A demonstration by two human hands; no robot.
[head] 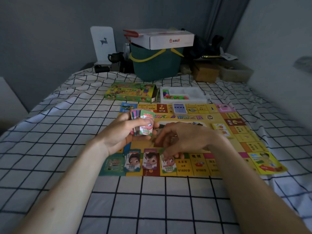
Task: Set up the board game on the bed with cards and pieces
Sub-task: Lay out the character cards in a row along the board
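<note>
Card stack (143,123) gripped in left hand (121,132); right hand (182,139) touching 1000 card (168,163).

Dim room viewed along a bed (152,200) covered by a white sheet with a dark grid pattern. Grey walls (50,22) enclose the far end, with a grey curtain (217,17) hanging at the right corner and a pale wall (278,48) along the right side. At the head of the bed stand a green bin (157,66) topped by a white carton (168,38), a white upright panel (103,42), and dark clutter.
</note>
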